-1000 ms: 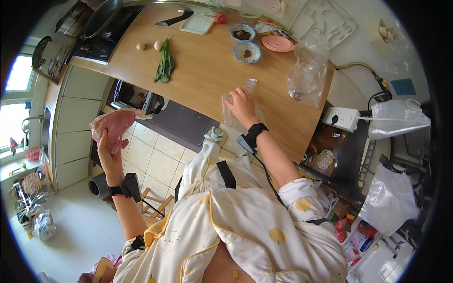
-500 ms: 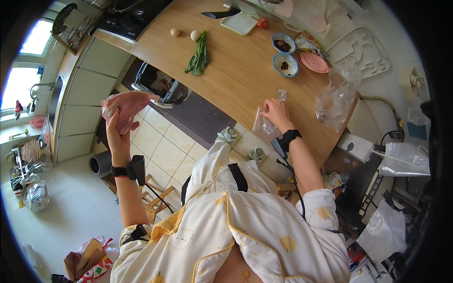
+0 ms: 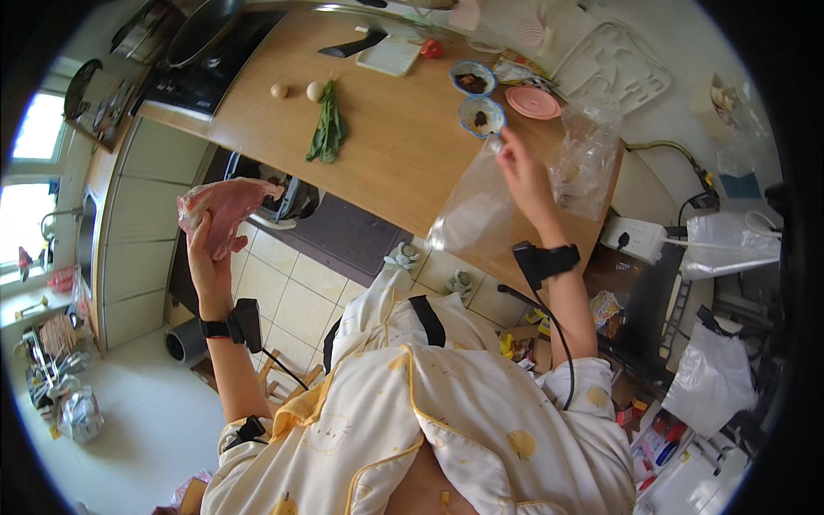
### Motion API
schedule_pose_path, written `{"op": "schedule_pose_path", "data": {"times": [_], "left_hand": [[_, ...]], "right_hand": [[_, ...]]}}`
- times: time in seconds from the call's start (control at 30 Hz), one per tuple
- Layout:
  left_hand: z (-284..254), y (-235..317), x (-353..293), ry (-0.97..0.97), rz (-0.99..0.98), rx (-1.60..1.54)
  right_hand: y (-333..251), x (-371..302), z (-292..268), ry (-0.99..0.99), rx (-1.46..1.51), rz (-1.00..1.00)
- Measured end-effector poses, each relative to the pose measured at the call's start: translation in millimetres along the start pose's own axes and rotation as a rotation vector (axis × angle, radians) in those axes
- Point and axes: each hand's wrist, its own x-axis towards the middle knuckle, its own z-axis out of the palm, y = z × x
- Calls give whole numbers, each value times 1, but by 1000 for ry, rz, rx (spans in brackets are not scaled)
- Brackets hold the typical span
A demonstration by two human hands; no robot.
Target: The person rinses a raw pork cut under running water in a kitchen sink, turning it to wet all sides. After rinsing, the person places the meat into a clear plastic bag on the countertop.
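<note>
At the left, out beyond the table edge, my left hand (image 3: 208, 257) is closed around a large piece of raw pink meat (image 3: 225, 210), holding it over the floor. My right hand (image 3: 525, 176) is above the right part of the wooden table, its fingertips pinching the upper end of a clear plastic bag (image 3: 472, 206). The bag hangs unfolded toward the table's near edge. Just beyond those fingertips sits a blue-rimmed bowl (image 3: 481, 116) with dark contents, and a second such bowl (image 3: 473, 79) stands behind it.
On the wooden table (image 3: 386, 129) lie green leafy vegetables (image 3: 327, 129), two eggs (image 3: 315, 90), a knife (image 3: 352, 43), a white tray (image 3: 388, 55) and a tomato (image 3: 431, 49). A pink lid (image 3: 533, 102) and crumpled clear plastic (image 3: 588, 163) are at the right. An open bin (image 3: 296, 202) stands below the edge.
My right hand has moved up and away from me, and the plastic bag has been drawn out from a bunched strip to a wide sheet. The meat stays in my left hand.
</note>
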Motion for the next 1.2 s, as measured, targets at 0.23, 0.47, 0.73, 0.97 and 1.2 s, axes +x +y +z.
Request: {"op": "schedule_pose_path", "data": {"times": [0.23,0.47,0.73,0.97,1.2], "left_hand": [[46,4,4,-86,36,-1],[80,-1,5,-149,-11,66],[104,-1,-9,-178,-24,110],[101,-7,-22,-181,-39,92],[94,-8,-34,-147,-19,129]], "right_hand": [[35,-77,-45,653,464,571],[79,-139,-43,700,1089,914],[83,-198,-38,406,1201,1026],[55,-200,-54,132,-438,699],[89,-178,-69,77,-607,78]]}}
